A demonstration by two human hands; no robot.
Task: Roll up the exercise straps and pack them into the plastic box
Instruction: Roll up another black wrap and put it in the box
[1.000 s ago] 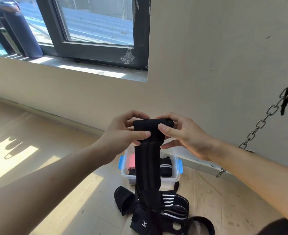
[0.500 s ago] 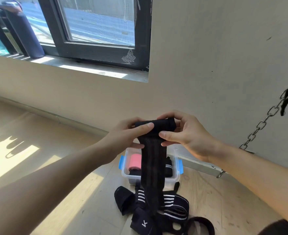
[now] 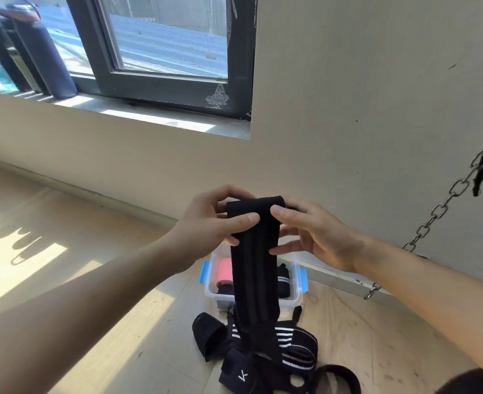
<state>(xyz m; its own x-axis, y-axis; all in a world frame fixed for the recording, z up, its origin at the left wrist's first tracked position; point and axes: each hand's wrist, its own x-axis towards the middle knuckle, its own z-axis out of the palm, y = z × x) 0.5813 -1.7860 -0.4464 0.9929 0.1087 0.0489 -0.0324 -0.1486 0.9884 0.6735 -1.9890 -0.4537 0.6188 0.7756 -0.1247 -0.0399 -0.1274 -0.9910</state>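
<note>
Head view: a black strap (image 3: 256, 251) is pinched at its top by the left hand (image 3: 206, 226) and right hand (image 3: 314, 237). Some straps are packed in the plastic box (image 3: 297, 301); a pile (image 3: 263, 354) is left on the floor.
</note>
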